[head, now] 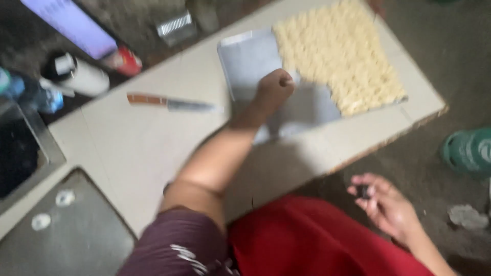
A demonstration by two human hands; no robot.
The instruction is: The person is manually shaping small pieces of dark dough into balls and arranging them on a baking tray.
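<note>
Pretty blurry shot, but here's what's going on. The left hand (275,86) is stretched out over the metal baking tray (245,59), arm nearly straight from the shoulder, fingers curled into a closed fist. Can't tell if it's got anything pinched inside, it's too smeared. The fist sits over the bare part of the tray, just beside the edge of the pale dough pieces (340,53), which fill the tray's right half in tight rows. Way too many and too fuzzy to count.

The right hand (384,202) hangs low, well off the tray toward the near right, palm up, fingers loosely half-curled around one small dark thing (364,191). No idea what that thing is.

Counts: one tray, one knife (171,102) with a brown handle lying flat on the light table (153,148) to the left of the tray. Further left of the tray, past the table edge, there's one white bottle (84,76), one red can (125,60) and one lilac flat package (69,23). One green sandal (468,151) on the floor, right of the tray.
</note>
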